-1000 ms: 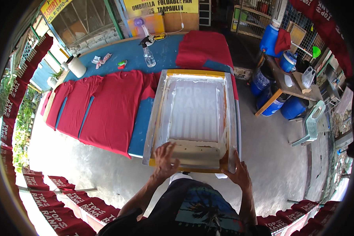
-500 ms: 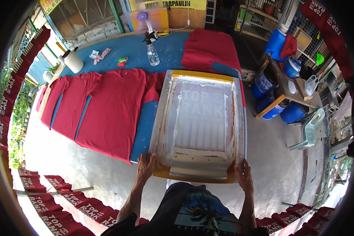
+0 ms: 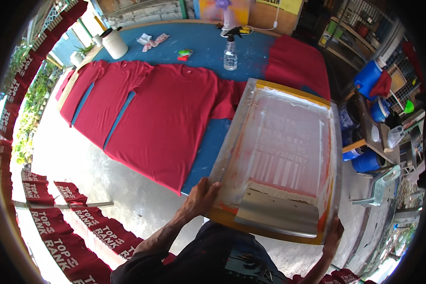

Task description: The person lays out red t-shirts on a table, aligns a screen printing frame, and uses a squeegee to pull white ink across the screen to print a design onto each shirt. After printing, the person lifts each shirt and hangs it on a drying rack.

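Observation:
I grip a screen printing frame [image 3: 288,142] with both hands at its near corners: my left hand [image 3: 203,194] on the lower left, my right hand [image 3: 334,232] on the lower right. It has metal sides, yellow-edged ends and translucent mesh with a faint stencil. A metal squeegee [image 3: 277,217] lies inside its near end. Beside it, red T-shirts [image 3: 156,123] lie in a row on a blue table [image 3: 208,151]. A folded red cloth [image 3: 298,61] sits beyond the frame at the table's right end. Whether the frame rests on anything underneath, I cannot tell.
On the table stand a spray bottle [image 3: 230,56], white tub [image 3: 114,46], small fan [image 3: 226,16] and crumpled cloths [image 3: 154,41]. A side table [image 3: 371,137] with blue drums [image 3: 364,160] and a plastic chair [image 3: 376,189] are at right. Red printed shirts [image 3: 57,222] hang at left.
My left hand went from fingers spread over the frame to gripping its side. The frame has moved nearer and tilted or turned, and the view has swung, so things sit further right.

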A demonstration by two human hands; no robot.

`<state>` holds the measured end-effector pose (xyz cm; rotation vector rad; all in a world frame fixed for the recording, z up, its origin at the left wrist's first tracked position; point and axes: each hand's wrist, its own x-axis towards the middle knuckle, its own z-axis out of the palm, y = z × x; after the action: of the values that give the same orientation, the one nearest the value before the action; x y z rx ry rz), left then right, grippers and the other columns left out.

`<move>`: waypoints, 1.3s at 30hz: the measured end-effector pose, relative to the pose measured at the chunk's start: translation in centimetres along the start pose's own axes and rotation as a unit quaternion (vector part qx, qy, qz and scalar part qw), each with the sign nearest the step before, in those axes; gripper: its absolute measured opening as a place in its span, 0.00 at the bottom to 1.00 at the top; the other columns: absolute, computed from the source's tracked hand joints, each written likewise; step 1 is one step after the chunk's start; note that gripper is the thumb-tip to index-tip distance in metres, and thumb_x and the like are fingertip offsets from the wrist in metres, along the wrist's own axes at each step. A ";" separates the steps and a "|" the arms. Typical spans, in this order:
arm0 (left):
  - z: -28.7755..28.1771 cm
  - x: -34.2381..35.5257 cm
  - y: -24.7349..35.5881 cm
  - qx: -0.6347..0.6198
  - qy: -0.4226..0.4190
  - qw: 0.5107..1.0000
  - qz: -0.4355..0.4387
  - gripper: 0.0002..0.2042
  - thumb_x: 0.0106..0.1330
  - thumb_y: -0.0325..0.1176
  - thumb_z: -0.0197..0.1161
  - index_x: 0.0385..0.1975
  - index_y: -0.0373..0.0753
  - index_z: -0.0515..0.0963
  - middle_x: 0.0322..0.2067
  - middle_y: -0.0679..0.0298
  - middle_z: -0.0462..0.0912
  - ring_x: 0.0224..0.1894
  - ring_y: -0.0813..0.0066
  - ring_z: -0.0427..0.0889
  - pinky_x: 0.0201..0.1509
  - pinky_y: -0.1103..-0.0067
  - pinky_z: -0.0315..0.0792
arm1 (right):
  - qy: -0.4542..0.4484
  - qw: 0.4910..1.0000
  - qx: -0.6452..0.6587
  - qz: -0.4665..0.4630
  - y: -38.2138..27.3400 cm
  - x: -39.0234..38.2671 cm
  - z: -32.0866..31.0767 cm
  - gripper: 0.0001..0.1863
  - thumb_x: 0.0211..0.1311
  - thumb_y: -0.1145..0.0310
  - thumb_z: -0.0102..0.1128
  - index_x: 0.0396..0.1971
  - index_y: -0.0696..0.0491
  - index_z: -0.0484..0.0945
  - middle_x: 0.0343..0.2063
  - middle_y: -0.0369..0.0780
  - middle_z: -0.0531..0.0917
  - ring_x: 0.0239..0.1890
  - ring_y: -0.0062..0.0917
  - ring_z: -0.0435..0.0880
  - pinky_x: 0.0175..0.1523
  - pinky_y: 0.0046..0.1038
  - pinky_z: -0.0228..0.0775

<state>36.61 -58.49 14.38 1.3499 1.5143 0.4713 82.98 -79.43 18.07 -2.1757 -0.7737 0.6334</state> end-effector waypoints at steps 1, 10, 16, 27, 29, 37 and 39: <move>-0.4 0.3 -0.5 -0.015 -0.023 1.000 -0.008 0.30 0.81 0.57 0.56 0.50 0.28 0.75 0.38 0.37 0.84 0.41 0.45 0.86 0.47 0.58 0.76 | 0.008 0.999 0.015 0.037 -0.5 -0.7 -0.3 0.34 0.84 0.43 0.52 0.64 0.63 0.79 0.58 0.46 0.83 0.58 0.33 0.77 0.67 0.35 0.67; -5.3 -0.4 -6.6 -0.080 -0.021 0.989 0.121 0.35 0.80 0.64 0.55 0.51 0.26 0.73 0.36 0.38 0.85 0.38 0.47 0.88 0.43 0.59 0.78 | 0.042 0.997 0.048 -0.051 -4.9 -9.2 2.4 0.35 0.83 0.42 0.50 0.63 0.63 0.78 0.54 0.46 0.83 0.55 0.35 0.78 0.64 0.36 0.68; -13.4 -6.2 -14.2 -0.095 0.041 0.987 0.119 0.37 0.79 0.65 0.55 0.55 0.26 0.75 0.41 0.40 0.86 0.47 0.53 0.87 0.51 0.61 0.79 | 0.094 0.991 0.075 -0.063 -6.3 -16.5 11.5 0.29 0.85 0.48 0.50 0.52 0.64 0.82 0.40 0.43 0.85 0.43 0.29 0.77 0.54 0.32 0.71; -32.6 -14.4 -31.6 0.003 0.108 0.993 0.046 0.33 0.80 0.64 0.52 0.46 0.31 0.77 0.32 0.61 0.79 0.36 0.73 0.76 0.39 0.70 0.72 | -0.118 0.966 0.198 -0.116 -10.7 -29.6 29.7 0.21 0.84 0.59 0.56 0.54 0.64 0.83 0.44 0.45 0.88 0.47 0.25 0.81 0.59 0.29 0.72; -35.2 -14.2 -33.2 -0.016 0.095 0.995 0.028 0.37 0.78 0.68 0.52 0.45 0.28 0.76 0.33 0.52 0.81 0.39 0.63 0.79 0.44 0.62 0.74 | -0.116 0.971 0.186 -0.099 -11.1 -30.8 32.1 0.20 0.84 0.59 0.57 0.57 0.63 0.82 0.49 0.45 0.88 0.52 0.27 0.82 0.64 0.30 0.72; -43.1 -6.9 -35.2 0.002 0.077 0.995 0.058 0.38 0.79 0.68 0.50 0.49 0.27 0.78 0.38 0.52 0.84 0.45 0.65 0.80 0.50 0.65 0.76 | -0.076 0.970 0.203 -0.109 -13.6 -32.4 41.0 0.24 0.84 0.57 0.58 0.60 0.64 0.79 0.53 0.46 0.87 0.54 0.28 0.82 0.65 0.32 0.72; -45.3 -4.0 -35.2 0.002 0.065 0.995 0.070 0.38 0.80 0.67 0.50 0.50 0.27 0.79 0.39 0.52 0.84 0.46 0.65 0.80 0.52 0.65 0.75 | -0.071 0.967 0.223 -0.104 -14.9 -32.0 43.7 0.24 0.84 0.56 0.57 0.60 0.64 0.79 0.53 0.46 0.87 0.54 0.28 0.82 0.65 0.33 0.72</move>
<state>-20.35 -58.05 6.25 1.4598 1.5321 0.6564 27.94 -72.67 9.04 -1.6298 -0.8291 0.7773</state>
